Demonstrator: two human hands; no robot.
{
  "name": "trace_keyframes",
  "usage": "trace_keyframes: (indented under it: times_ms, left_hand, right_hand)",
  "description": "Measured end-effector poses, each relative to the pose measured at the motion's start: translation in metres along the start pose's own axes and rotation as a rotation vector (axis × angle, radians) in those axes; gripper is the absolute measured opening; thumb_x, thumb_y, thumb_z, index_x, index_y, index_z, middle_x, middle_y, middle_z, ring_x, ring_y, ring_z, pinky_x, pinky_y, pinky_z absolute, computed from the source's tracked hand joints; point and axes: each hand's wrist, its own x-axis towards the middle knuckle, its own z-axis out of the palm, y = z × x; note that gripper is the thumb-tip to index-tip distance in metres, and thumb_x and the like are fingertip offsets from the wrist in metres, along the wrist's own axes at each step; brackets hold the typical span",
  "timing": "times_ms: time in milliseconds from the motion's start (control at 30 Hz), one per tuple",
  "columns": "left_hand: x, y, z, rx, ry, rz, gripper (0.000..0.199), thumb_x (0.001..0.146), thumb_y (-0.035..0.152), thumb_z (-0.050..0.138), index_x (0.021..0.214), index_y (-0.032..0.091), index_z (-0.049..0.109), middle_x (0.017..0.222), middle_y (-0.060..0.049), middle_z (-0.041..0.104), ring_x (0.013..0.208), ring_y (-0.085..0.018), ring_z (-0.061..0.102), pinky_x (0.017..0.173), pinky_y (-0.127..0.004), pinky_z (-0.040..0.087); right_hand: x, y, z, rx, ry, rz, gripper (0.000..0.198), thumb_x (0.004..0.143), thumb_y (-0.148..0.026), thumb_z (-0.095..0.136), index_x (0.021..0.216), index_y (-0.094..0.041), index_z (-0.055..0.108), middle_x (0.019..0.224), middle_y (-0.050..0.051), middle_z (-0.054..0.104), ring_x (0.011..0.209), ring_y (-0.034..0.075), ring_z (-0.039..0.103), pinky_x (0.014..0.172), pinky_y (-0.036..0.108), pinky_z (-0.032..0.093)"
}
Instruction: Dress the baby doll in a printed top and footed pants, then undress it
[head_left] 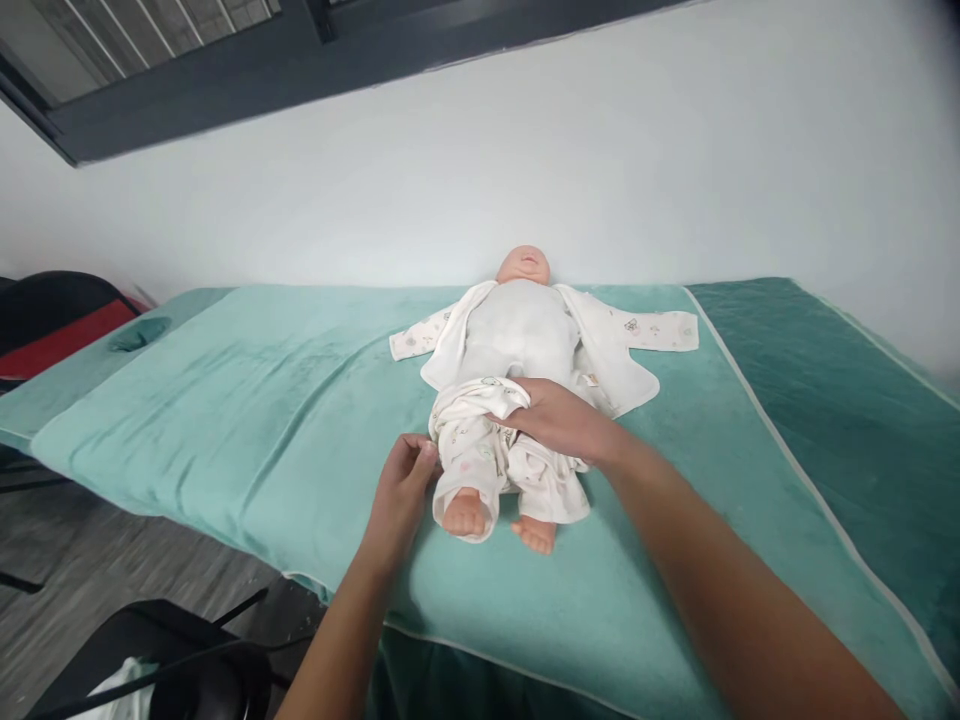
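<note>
A baby doll lies on its back on a green padded table, its feet toward me. An open white baby jacket with printed sleeves is spread beneath its white torso. Printed baby pants are bunched around the doll's legs, with both feet sticking out of the cuffs. My left hand pinches the pants' edge beside the leg on the left. My right hand grips the bunched waistband between the thighs, its fingertips partly hidden by the cloth.
The green sheet covers the table, with a darker green cover at the right. A white wall rises behind. A black chair holding a white item stands at lower left, and a red and black chair at far left.
</note>
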Motion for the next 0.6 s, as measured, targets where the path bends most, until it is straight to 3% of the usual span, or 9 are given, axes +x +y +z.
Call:
trace_keyframes:
  times_ms: [100, 233, 433, 600]
  left_hand:
    - [-0.010, -0.003, -0.001, 0.068, -0.099, -0.010, 0.042, 0.086, 0.057, 0.059, 0.074, 0.018, 0.051, 0.068, 0.003, 0.046, 0.063, -0.010, 0.039, 0.059, -0.022, 0.035]
    - [-0.013, -0.008, -0.003, -0.012, -0.153, -0.058, 0.037, 0.082, 0.052, 0.065, 0.075, 0.018, 0.053, 0.066, 0.004, 0.045, 0.060, -0.009, 0.036, 0.056, -0.022, 0.031]
    - [-0.006, -0.009, 0.000, -0.034, -0.030, 0.006, 0.035, 0.081, 0.051, 0.065, 0.074, 0.018, 0.054, 0.067, 0.003, 0.047, 0.060, -0.010, 0.038, 0.056, -0.022, 0.032]
    - [0.007, -0.008, 0.005, 0.112, 0.072, 0.142, 0.034, 0.087, 0.050, 0.057, 0.075, 0.019, 0.054, 0.067, 0.003, 0.050, 0.063, -0.012, 0.042, 0.060, -0.023, 0.035]
  right_hand:
    - [0.000, 0.001, 0.000, 0.012, -0.007, -0.016, 0.027, 0.088, -0.029, 0.058, 0.111, -0.020, 0.070, 0.107, 0.003, 0.072, 0.102, 0.022, 0.064, 0.085, 0.032, 0.048]
    - [-0.003, 0.002, -0.003, 0.098, -0.071, -0.001, 0.034, 0.085, -0.036, 0.066, 0.115, -0.020, 0.069, 0.113, 0.004, 0.072, 0.108, 0.024, 0.064, 0.092, 0.035, 0.049]
    - [-0.006, 0.000, -0.012, 0.116, -0.260, -0.017, 0.049, 0.077, -0.036, 0.075, 0.123, -0.022, 0.065, 0.116, 0.005, 0.071, 0.110, 0.025, 0.064, 0.091, 0.037, 0.051]
    - [-0.004, -0.001, -0.008, -0.042, -0.163, 0.046, 0.027, 0.077, -0.026, 0.067, 0.103, -0.019, 0.070, 0.103, 0.004, 0.072, 0.097, 0.025, 0.065, 0.080, 0.034, 0.051]
